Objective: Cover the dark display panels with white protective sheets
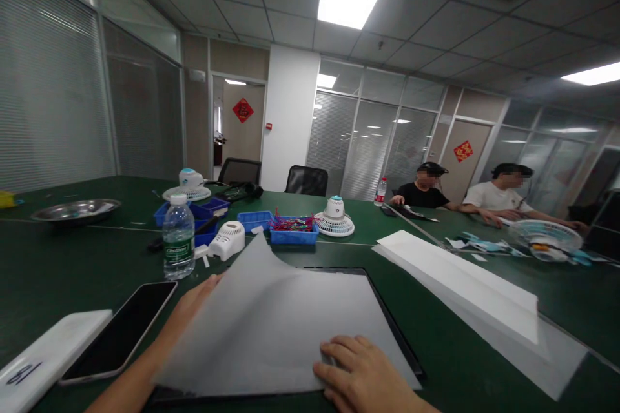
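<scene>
A large translucent white sheet (pixel 290 316) lies over a thin black-edged panel (pixel 402 335) in front of me. Its left side is lifted and curls up to a raised far corner. My left hand (pixel 206 290) reaches in at the left, partly behind that raised part, which hides its fingers. On the near right part of the sheet rests my right hand (pixel 358 371), palm down with fingers extended. A small grey patch shows by its fingertips, too unclear to name.
Left of me are a phone (pixel 123 329), a white slab (pixel 53 358) and a water bottle (pixel 178 239). Beyond the panel stand blue trays (pixel 293 237) and a small white fan (pixel 335 219). Folded white sheets (pixel 465 284) lie to the right. Two people sit at far right.
</scene>
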`<move>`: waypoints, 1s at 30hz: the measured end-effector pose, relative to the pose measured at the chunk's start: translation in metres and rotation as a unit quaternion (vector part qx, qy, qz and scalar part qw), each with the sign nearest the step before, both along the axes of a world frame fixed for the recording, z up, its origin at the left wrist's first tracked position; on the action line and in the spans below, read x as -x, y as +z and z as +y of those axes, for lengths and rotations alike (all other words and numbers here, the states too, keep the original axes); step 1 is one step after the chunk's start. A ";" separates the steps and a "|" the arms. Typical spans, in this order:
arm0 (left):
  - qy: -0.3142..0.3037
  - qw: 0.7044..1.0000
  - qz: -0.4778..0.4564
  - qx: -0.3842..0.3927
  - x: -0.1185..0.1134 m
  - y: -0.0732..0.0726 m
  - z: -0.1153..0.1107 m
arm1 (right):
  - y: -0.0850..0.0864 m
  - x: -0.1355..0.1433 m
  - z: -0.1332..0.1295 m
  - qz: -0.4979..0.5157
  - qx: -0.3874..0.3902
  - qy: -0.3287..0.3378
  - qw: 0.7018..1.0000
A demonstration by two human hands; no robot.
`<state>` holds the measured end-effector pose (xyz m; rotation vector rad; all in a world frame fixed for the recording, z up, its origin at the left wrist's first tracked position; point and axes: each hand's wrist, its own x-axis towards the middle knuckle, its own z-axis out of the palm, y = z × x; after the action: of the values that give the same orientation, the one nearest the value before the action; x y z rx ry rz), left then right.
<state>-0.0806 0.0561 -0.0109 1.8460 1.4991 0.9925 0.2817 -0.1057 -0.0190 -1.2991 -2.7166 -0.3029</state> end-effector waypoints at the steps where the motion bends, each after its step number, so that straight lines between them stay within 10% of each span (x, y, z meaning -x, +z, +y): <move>1: 0.001 1.000 -0.021 0.021 0.000 0.002 -0.001 | 0.006 -0.001 -0.001 0.005 0.018 -0.001 1.000; 8: 0.024 0.995 -0.086 0.042 -0.005 0.007 0.002 | 0.035 -0.024 -0.006 0.073 0.076 -0.008 0.994; 16: 0.003 1.000 0.025 0.018 0.001 -0.004 0.012 | 0.026 -0.055 0.011 0.123 0.039 0.012 0.992; 19: -0.013 0.999 0.022 0.023 0.003 -0.003 0.013 | 0.019 -0.112 0.032 0.100 -0.025 -0.153 0.983; 25: -0.030 0.996 0.079 0.009 0.003 -0.016 0.017 | 0.004 -0.253 0.036 0.086 -0.048 -0.525 0.845; 30: -0.051 0.978 0.197 -0.053 -0.005 -0.027 0.012 | -0.012 -0.290 0.029 0.081 0.001 -0.627 0.775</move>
<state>-0.0751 0.0682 -0.0383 2.2722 1.5743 0.6949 0.5715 -0.0768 -0.0309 -2.7399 -1.2785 -0.2370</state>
